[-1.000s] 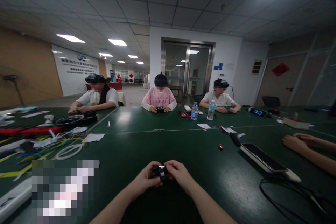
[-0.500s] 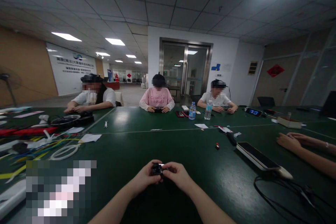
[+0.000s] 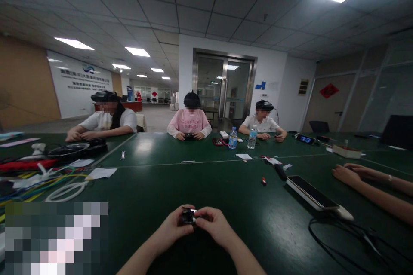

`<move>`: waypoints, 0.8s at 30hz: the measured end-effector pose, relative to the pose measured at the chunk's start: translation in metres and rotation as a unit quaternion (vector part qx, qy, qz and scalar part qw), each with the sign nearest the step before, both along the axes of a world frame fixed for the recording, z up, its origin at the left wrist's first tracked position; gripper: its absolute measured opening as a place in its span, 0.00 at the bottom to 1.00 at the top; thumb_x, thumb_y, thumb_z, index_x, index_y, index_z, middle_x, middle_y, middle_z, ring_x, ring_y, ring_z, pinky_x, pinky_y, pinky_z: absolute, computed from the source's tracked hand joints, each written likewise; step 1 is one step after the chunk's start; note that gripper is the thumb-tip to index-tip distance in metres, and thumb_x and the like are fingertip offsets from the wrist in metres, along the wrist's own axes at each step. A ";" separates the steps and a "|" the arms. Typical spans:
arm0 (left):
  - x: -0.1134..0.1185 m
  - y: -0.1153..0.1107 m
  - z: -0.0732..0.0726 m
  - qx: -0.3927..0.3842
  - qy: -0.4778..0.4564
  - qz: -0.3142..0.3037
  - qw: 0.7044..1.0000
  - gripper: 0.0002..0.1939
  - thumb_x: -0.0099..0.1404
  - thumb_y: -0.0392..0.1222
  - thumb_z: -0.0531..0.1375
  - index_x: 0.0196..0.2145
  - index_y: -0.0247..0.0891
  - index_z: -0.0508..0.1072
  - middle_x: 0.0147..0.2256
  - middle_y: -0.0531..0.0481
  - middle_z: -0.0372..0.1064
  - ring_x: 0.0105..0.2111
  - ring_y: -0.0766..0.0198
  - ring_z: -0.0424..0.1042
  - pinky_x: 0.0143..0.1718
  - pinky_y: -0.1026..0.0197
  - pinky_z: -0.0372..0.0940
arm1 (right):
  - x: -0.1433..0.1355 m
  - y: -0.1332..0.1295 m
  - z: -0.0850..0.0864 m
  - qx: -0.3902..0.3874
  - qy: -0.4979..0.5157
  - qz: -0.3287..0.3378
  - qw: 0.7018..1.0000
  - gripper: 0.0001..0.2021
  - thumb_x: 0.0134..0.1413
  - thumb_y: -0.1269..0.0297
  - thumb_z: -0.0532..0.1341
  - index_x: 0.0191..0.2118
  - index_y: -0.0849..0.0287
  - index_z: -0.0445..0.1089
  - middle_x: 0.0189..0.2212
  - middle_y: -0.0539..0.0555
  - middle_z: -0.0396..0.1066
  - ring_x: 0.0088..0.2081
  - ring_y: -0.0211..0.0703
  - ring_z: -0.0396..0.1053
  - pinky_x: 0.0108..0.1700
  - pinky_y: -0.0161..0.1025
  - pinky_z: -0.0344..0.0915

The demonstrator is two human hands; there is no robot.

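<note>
My left hand (image 3: 178, 224) is closed around a small glossy black object (image 3: 187, 216), held just above the green table. A bright reflection lies along its upper edge, and its exact kind is too small to make out. My right hand (image 3: 211, 222) is closed too, thumb and fingertips pinched at the object's right side. By those fingertips shows a small white spot (image 3: 194, 220), perhaps part of the object. My fingers hide much of the object.
A black-topped white device (image 3: 311, 192) lies to the right, with black cables (image 3: 325, 234) nearer me. A small red item (image 3: 263, 181) sits ahead. Wires and tubing (image 3: 66, 191) crowd the left. Another person's hands (image 3: 350, 175) rest at right; several people sit opposite, beyond two bottles (image 3: 232, 138).
The view has turned slightly, so the table's things sit further left. Both hands keep hold of the black object, which looks tilted differently, and a white spot now shows by my right fingertips.
</note>
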State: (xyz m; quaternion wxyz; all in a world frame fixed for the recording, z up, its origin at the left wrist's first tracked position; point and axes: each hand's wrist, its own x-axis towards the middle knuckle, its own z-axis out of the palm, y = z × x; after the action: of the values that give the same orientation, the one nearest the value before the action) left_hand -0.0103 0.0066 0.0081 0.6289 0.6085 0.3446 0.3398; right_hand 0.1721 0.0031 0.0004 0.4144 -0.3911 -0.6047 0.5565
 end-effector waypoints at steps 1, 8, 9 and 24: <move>-0.001 0.001 -0.002 0.005 0.001 0.001 1.000 0.24 0.50 0.35 0.63 0.45 0.40 0.61 0.39 0.51 0.64 0.39 0.62 0.66 0.43 0.55 0.60 | -0.001 0.000 -0.001 0.001 0.001 0.000 1.000 0.13 0.42 0.59 0.65 0.36 0.57 0.72 0.36 0.51 0.72 0.39 0.43 0.70 0.43 0.40 0.64; -0.004 0.015 -0.023 0.032 -0.037 -0.026 0.998 0.23 0.50 0.40 0.64 0.43 0.42 0.61 0.36 0.53 0.64 0.35 0.64 0.66 0.38 0.57 0.60 | -0.002 0.002 -0.005 0.013 0.004 -0.005 1.000 0.13 0.41 0.59 0.65 0.36 0.57 0.72 0.33 0.51 0.72 0.36 0.43 0.70 0.40 0.40 0.65; -0.004 0.015 -0.023 0.020 -0.032 -0.037 0.999 0.24 0.50 0.40 0.64 0.45 0.42 0.61 0.39 0.51 0.64 0.37 0.63 0.67 0.40 0.56 0.60 | -0.002 0.002 -0.005 0.016 0.001 -0.007 1.000 0.13 0.41 0.59 0.65 0.36 0.57 0.72 0.33 0.51 0.72 0.36 0.43 0.70 0.40 0.40 0.65; -0.001 0.001 0.000 0.001 -0.017 -0.037 0.999 0.24 0.50 0.39 0.64 0.45 0.43 0.63 0.43 0.49 0.64 0.41 0.59 0.66 0.44 0.53 0.59 | -0.003 -0.009 0.007 0.096 -0.136 -0.058 0.984 0.09 0.43 0.66 0.63 0.35 0.53 0.73 0.41 0.51 0.67 0.39 0.42 0.67 0.40 0.38 0.64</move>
State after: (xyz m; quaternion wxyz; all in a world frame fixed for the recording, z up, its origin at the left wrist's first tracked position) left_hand -0.0109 0.0079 0.0079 0.6465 0.6155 0.3107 0.3264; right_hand 0.1687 -0.0054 0.0079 0.3958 -0.4560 -0.6822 0.4124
